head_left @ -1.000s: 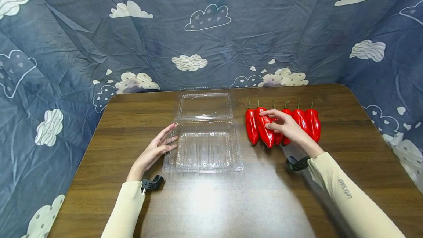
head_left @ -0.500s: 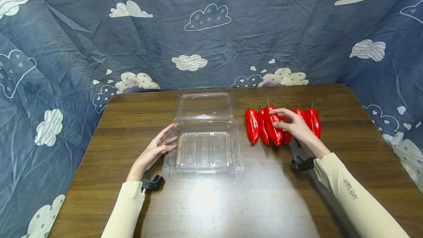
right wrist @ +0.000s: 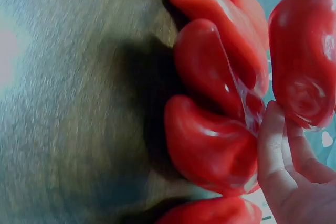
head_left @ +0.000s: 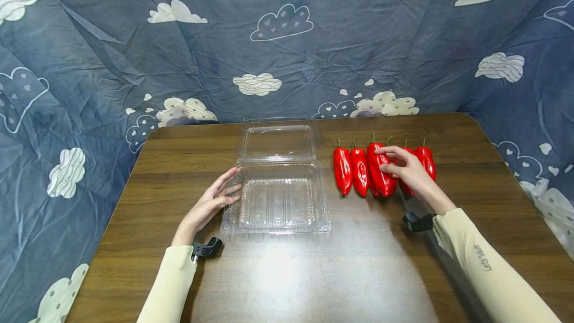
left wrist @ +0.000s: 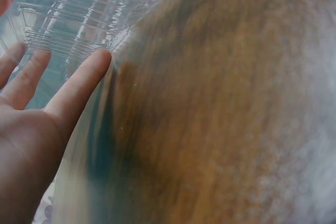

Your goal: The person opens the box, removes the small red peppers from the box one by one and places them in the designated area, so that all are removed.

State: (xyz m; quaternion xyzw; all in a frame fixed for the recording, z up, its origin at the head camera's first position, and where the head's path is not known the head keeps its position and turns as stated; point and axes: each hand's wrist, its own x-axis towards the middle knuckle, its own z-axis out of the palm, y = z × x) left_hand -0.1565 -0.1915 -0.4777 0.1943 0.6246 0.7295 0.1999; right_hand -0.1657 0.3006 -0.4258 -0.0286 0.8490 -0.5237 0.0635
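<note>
My right hand (head_left: 414,176) pinches a glossy red pepper (head_left: 377,169) between thumb and fingers, above the row of other peppers. In the right wrist view the held pepper (right wrist: 303,51) is raised apart from the peppers (right wrist: 202,64) lying below it. My left hand (head_left: 208,206) has its fingers spread against the left wall of a clear plastic clamshell container (head_left: 275,231), whose lid (head_left: 278,144) lies folded back behind it. Up close, the left wrist view shows extended fingers (left wrist: 81,85) touching the ribbed plastic (left wrist: 79,22). The held pepper and right hand partly hide peppers beneath.
Two red peppers (head_left: 343,171) lie side by side left of the held one, stems pointing to the back. Another pepper (head_left: 426,161) ends the row at the right. Wooden tabletop (head_left: 287,283) extends in front, and a blue cloud-print cloth (head_left: 287,59) hangs behind.
My right hand has moved rightward with the held pepper, passing over the row and uncovering a pepper on the left. The left hand and the container have stayed in place.
</note>
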